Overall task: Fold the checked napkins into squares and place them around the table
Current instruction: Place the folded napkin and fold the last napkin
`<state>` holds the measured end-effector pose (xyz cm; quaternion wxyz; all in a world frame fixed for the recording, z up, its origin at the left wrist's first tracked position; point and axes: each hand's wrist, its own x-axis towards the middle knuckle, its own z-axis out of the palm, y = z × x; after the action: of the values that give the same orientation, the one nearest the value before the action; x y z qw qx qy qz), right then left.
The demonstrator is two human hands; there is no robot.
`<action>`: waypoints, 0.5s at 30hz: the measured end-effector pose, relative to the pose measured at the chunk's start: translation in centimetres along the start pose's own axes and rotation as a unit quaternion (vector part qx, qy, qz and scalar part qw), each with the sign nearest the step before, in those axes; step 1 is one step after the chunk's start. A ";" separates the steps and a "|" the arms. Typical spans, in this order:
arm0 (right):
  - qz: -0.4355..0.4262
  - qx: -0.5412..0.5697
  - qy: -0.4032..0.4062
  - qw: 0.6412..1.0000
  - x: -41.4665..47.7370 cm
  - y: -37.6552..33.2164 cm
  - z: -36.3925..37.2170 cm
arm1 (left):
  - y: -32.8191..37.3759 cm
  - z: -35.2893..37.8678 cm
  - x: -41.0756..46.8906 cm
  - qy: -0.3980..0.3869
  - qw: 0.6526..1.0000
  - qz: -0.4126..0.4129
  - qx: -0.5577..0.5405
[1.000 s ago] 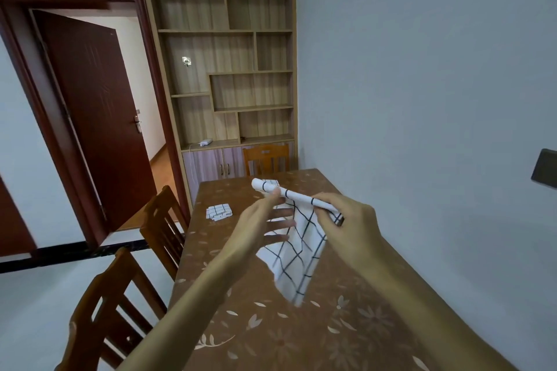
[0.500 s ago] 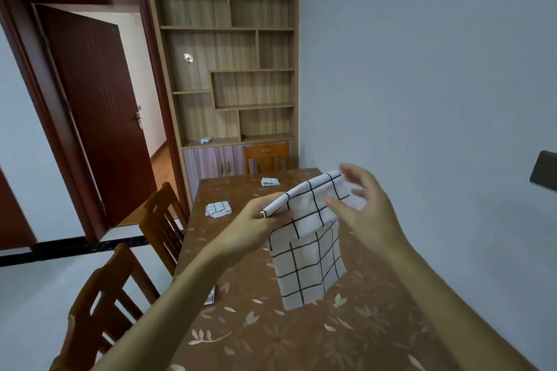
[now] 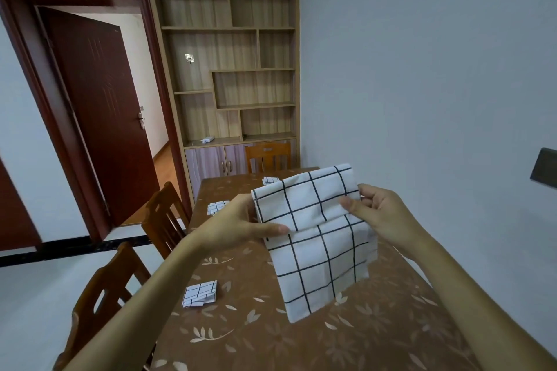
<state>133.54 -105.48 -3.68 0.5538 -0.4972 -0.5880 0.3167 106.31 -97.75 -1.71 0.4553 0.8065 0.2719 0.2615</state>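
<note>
I hold a white napkin with a black check [image 3: 316, 238] in the air above the brown floral table [image 3: 271, 337]. My left hand [image 3: 238, 224] pinches its left edge and my right hand [image 3: 376, 214] pinches its right edge. The top part is folded over toward me and the rest hangs down. Three small folded checked napkins lie on the table: one near the left edge close to me [image 3: 200, 294], one further along the left edge [image 3: 217, 206], one at the far end [image 3: 270, 180].
Two wooden chairs [image 3: 162, 220] [image 3: 99, 304] stand along the table's left side and another chair [image 3: 268, 156] at the far end. A wooden shelf unit [image 3: 229, 69] is behind it. A dark red door [image 3: 96, 111] stands open at left. The grey wall runs close on the right.
The napkin was twisted into a bunch between my hands a second ago. It now hangs spread flat, with its top part folded over and my hands further apart on its edges.
</note>
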 end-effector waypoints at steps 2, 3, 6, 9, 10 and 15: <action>-0.007 0.002 -0.008 1.000 0.0 -0.1 0.0 | -0.4 0.0 0.0 0.023 1.000 0.005 0.013; -0.014 0.004 -0.010 1.000 -0.1 -0.2 0.1 | -0.5 0.0 0.0 0.038 0.999 0.009 0.014; -0.012 0.021 -0.027 0.999 -0.4 -0.4 0.0 | -0.9 0.0 -0.1 0.090 0.995 0.036 0.015; -0.014 0.009 -0.024 1.000 -0.4 -0.6 -0.2 | -0.8 -0.2 -0.2 0.124 0.990 0.066 0.008; -0.022 -0.002 -0.013 1.000 -0.3 -0.7 -0.2 | -0.8 -0.3 -0.2 0.111 0.991 0.074 -0.010; -0.046 0.014 0.032 0.998 0.0 -0.4 -0.4 | -1.1 -0.8 -0.4 0.064 0.995 0.073 -0.019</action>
<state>133.81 -105.68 -3.19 0.5927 -0.4721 -0.5879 0.2831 105.30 -97.06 -2.43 0.4321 0.7967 0.2361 0.3503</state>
